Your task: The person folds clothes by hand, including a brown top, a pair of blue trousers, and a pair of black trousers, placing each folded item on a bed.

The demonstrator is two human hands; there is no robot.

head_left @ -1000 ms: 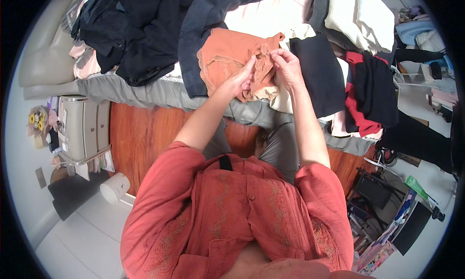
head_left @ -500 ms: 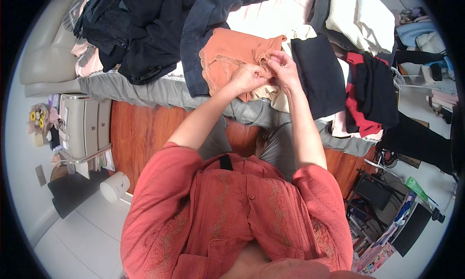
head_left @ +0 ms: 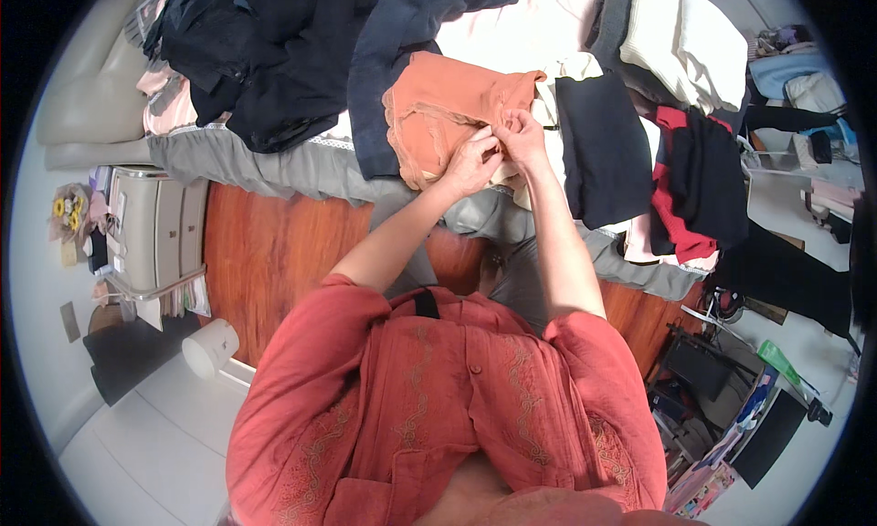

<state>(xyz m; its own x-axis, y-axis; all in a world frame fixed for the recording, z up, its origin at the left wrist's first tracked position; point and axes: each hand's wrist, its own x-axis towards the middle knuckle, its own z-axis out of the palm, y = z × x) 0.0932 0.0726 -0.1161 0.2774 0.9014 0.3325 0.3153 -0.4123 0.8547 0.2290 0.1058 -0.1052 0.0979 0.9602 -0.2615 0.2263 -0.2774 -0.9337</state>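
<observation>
An orange lace-trimmed garment lies spread near the front edge of the bed. Over its lower right part, my left hand is closed, with the fingertips pinching the garment's edge. Just beside it, my right hand also pinches the cloth, and the fingertips of both hands nearly meet. What exactly sits between the fingers is partly hidden. Cream cloth shows under and to the right of the orange garment. A folded black garment lies right of my right hand.
Dark clothes are heaped at the bed's left, beside a dark blue garment. Folded white knitwear and a red and black garment lie to the right. A cabinet and white bin stand left.
Both hands have moved slightly nearer to me, down along the orange garment's right edge. My left hand has also shifted a little right. The view has shifted slightly.
</observation>
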